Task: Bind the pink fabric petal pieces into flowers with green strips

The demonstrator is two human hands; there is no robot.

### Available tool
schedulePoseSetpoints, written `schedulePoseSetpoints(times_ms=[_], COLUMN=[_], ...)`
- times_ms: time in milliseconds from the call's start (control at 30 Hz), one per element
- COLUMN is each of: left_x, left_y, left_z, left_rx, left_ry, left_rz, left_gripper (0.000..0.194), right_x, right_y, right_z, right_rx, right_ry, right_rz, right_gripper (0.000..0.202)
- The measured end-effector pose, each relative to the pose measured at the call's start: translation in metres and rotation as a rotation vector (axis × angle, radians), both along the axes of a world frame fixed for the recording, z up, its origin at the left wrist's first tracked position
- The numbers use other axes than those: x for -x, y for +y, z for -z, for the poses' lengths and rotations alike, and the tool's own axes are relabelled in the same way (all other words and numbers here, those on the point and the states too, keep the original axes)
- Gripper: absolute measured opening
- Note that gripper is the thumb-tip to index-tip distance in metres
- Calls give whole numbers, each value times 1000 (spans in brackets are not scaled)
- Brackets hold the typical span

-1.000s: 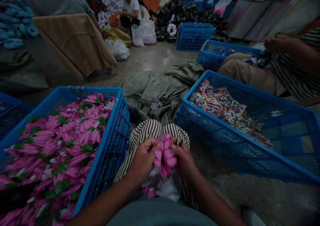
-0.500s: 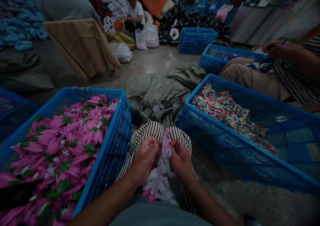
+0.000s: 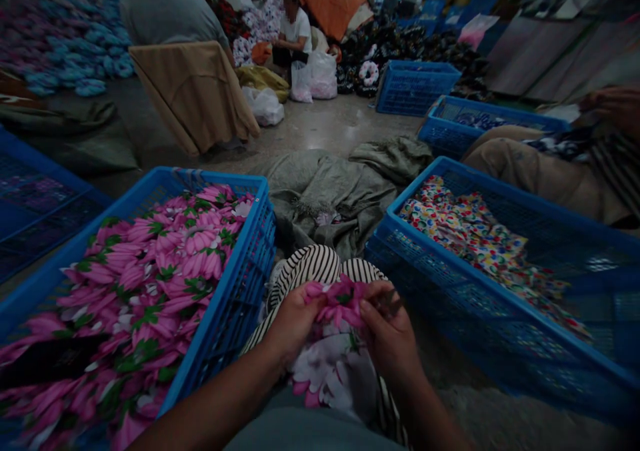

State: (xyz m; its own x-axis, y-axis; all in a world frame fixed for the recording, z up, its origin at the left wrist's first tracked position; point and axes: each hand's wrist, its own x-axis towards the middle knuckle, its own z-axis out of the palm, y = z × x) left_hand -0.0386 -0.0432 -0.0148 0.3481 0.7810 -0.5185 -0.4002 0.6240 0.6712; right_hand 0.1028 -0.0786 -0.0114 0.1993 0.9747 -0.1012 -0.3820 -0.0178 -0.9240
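Over my striped lap, a pink petal-shaped fabric piece [image 3: 344,302] with a green centre is stretched between both hands. My left hand [image 3: 297,318] pinches its left edge, and my right hand [image 3: 393,324] pinches the right edge. Something small and dark shows at the right fingers, too blurred to name. Below them, more pale and pink petal pieces [image 3: 333,368] lie on my lap. To the left stands a blue crate [image 3: 220,291] heaped with pink and green petal pieces [image 3: 145,258].
At right, a blue crate [image 3: 450,264] holds colourful dotted fabric pieces [image 3: 465,228]. Grey-green sacking [image 3: 330,184] lies on the floor ahead. A co-worker's legs [image 3: 530,164] are beyond the right crate. A cloth-draped chair [image 3: 190,91] and another person [image 3: 293,34] are farther off.
The fabric piece was folded pale side out between my hands; now it is spread with its pink side showing. My right hand has shifted outward. The whole view has turned slightly left.
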Motion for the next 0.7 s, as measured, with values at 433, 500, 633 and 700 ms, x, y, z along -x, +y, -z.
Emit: schedulePoseSetpoints(times_ms=[433, 500, 633, 700], left_x=[2, -5, -9, -3], left_y=[16, 14, 6, 8], left_z=[-37, -35, -32, -38], left_rx=[224, 248, 195, 159], left_ry=[-753, -728, -710, -639], left_rz=[203, 308, 305, 222], left_gripper=[36, 42, 41, 36], right_x=[19, 17, 23, 28], right_y=[-7, -4, 2, 4], right_z=[2, -4, -6, -4], right_rx=[144, 115, 249, 290], right_ry=[657, 657, 673, 677], right_rz=[-278, -216, -269, -358], right_gripper=[18, 19, 23, 19])
